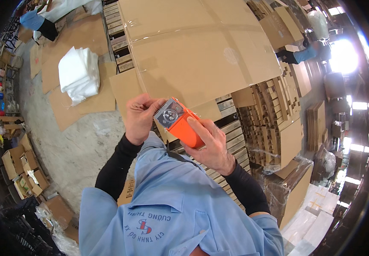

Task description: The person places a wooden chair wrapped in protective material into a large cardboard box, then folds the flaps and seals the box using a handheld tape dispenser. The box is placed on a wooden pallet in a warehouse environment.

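An orange tape dispenser (pixel 183 123) with a toothed metal front is held in front of my chest, its toothed end tilted up and to the left. My right hand (pixel 210 146) is wrapped around its orange body, the thumb lying along the top. My left hand (pixel 142 115) is closed in a pinch, with thumb and fingertips at the toothed edge. Whether a tape end lies between those fingertips is too small to make out. Beyond the dispenser lies a large flat cardboard sheet (pixel 193 55), with shiny clear tape strips across it.
Wooden pallets (pixel 229 141) lie under and beside the cardboard. Folded white foam sheets (pixel 80 74) rest on cardboard at left. Stacked cardboard pieces (pixel 265 119) and a plastic-wrapped box (pixel 287 187) stand at right. Co-workers in blue shirts are at the far left (pixel 33 21) and far right (pixel 306 53).
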Motion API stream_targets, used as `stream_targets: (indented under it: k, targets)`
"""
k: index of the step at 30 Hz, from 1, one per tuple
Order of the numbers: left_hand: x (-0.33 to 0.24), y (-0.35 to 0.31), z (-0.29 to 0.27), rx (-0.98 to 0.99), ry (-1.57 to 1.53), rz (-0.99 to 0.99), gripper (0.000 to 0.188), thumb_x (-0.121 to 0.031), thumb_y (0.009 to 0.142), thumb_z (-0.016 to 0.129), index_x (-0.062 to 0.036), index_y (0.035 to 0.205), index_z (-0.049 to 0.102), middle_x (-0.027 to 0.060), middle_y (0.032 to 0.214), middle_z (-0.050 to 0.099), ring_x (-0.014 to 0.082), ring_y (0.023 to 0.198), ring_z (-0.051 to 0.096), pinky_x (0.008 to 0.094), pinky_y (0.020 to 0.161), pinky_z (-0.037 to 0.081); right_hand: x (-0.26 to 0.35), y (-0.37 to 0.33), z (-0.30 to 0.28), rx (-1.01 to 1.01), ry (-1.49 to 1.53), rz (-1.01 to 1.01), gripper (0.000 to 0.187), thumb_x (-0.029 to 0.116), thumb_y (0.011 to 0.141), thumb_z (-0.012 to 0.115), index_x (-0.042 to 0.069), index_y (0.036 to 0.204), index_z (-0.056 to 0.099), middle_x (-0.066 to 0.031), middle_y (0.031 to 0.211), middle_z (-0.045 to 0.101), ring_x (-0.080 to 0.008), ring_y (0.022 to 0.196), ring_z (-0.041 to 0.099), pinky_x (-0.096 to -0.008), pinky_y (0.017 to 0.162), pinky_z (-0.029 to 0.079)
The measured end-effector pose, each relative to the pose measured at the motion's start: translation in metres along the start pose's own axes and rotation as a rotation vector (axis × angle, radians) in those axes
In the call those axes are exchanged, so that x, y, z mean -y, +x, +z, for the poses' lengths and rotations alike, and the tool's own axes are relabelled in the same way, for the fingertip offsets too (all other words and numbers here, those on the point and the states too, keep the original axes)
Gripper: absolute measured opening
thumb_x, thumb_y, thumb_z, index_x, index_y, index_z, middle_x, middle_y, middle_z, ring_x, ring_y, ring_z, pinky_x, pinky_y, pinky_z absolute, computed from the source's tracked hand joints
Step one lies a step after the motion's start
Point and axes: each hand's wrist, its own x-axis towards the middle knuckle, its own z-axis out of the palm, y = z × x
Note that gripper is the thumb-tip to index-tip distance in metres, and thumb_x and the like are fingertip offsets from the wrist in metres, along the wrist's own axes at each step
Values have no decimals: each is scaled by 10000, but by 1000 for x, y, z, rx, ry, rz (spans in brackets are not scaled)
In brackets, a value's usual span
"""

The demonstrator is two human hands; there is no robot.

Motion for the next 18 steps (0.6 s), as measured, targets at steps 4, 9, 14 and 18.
stream_targets:
  k: [4, 9, 14, 18]
  targets:
    - [-6, -1, 20, -122, 196, 108, 51, -40, 959, 710, 9, 945, 708, 153, 940, 776, 155, 863, 728, 268, 782, 573, 2, -7, 2, -64, -8, 46, 752, 58, 666, 885, 66, 1360, 596, -147, 1076, 640, -302, 848, 682, -394, 697, 580]
    - [-15, 4, 24, -56, -319, 34, 72, -19, 960, 693, -22, 1030, 705, 198, 995, 767, 232, 920, 745, 345, 872, 580, 3, -6, 11, -145, 14, 70, 736, 75, 666, 901, 59, 1342, 611, -145, 1054, 633, -295, 832, 677, -385, 688, 574]
    - [-23, 2, 27, -69, -466, -122, 93, -2, 945, 703, -86, 970, 673, 217, 1016, 763, 261, 959, 748, 362, 904, 569, -1, -7, 14, -129, 10, 88, 738, 98, 672, 912, 49, 1343, 609, -144, 1051, 631, -291, 835, 676, -379, 683, 573]
    - [-5, 15, 3, -66, -302, -75, 117, 16, 923, 718, -86, 927, 661, 207, 1003, 766, 235, 942, 749, 345, 882, 564, 1, 0, 21, -67, 43, 141, 769, 132, 688, 910, 62, 1382, 586, -148, 1071, 634, -298, 848, 679, -386, 696, 580]
